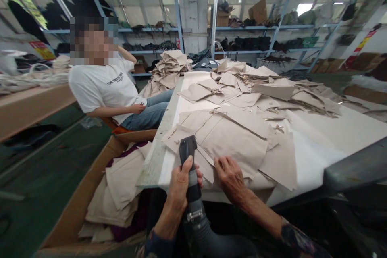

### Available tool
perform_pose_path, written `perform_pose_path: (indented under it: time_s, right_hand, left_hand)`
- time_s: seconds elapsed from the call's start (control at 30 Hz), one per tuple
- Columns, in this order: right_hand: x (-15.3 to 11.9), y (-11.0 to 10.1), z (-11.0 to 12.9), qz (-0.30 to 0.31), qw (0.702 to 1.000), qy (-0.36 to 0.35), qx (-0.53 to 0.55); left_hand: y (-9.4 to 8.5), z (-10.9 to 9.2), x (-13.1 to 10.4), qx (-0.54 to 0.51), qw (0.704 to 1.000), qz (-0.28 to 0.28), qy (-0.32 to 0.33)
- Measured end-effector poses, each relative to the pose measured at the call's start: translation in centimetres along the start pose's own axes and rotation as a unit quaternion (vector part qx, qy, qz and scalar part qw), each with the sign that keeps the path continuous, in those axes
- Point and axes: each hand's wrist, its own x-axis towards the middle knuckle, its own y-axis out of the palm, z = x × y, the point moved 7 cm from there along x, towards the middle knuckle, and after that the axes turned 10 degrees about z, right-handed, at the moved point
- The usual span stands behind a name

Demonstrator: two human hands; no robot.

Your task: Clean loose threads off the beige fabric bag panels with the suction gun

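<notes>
My left hand is wrapped around a black hose nozzle, thumb on top, with its flat mouth pointing up and away over the table's near edge. A ribbed grey hose with a metal clamp runs down from it toward my lap. To its right, my right hand has its fingers curled on the near edge of a beige fabric piece, apparently pinching it; the fingertips are partly hidden. More beige pieces lie under and around that one, some with small metal fittings.
A cardboard box of beige pieces stands at the table's left. Beyond it sits a person in a white T-shirt. Loose beige pieces are heaped across the table's far side. A dark metal bar juts in at right. Loaded shelves line the back.
</notes>
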Motion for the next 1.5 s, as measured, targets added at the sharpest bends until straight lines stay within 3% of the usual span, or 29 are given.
perform_pose_path:
  time_s: [0.13, 0.33, 0.57, 0.67, 0.83, 0.97, 1.1, 1.27, 1.37, 1.5]
  right_hand:
    - [-0.3, -0.2, 0.0, -0.068, 0.997, -0.010, 0.019]
    - [-0.2, -0.6, 0.1, -0.068, 0.998, 0.001, 0.017]
    - [-0.4, -0.3, -0.1, -0.052, 0.997, 0.024, 0.045]
    - [-0.3, -0.2, -0.2, -0.051, 0.997, 0.023, 0.057]
    - [-0.2, -0.1, -0.4, -0.058, 0.996, 0.026, 0.062]
    - [-0.3, 0.1, -0.5, -0.057, 0.995, 0.031, 0.079]
    - [-0.5, 0.1, -0.6, -0.053, 0.994, 0.032, 0.090]
    - [-0.4, 0.0, -0.7, -0.058, 0.993, 0.029, 0.094]
    - [-0.4, 0.4, -0.6, -0.058, 0.993, 0.033, 0.092]
    - [-0.5, 0.3, -0.4, -0.022, 0.995, 0.046, 0.089]
  left_hand:
    - [1.6, 0.8, 2.1, 0.020, 0.999, -0.009, -0.034]
    - [1.4, -1.3, 4.9, 0.036, 0.999, -0.032, 0.006]
    - [0.6, -0.1, 1.8, 0.061, 0.994, -0.010, -0.094]
    - [1.2, -0.3, 2.3, 0.073, 0.992, -0.008, -0.106]
    - [2.0, -3.2, 4.6, 0.050, 0.996, -0.020, -0.069]
    - [2.0, -4.1, 3.5, 0.028, 0.997, -0.013, -0.075]
    - [0.6, -4.0, 2.4, 0.014, 0.997, -0.044, -0.068]
    - [-1.2, -6.1, 2.0, 0.042, 0.995, -0.085, 0.021]
    - [-0.9, -5.3, 1.1, 0.069, 0.995, -0.070, 0.004]
    - [0.4, -1.9, 0.9, 0.087, 0.993, -0.034, -0.066]
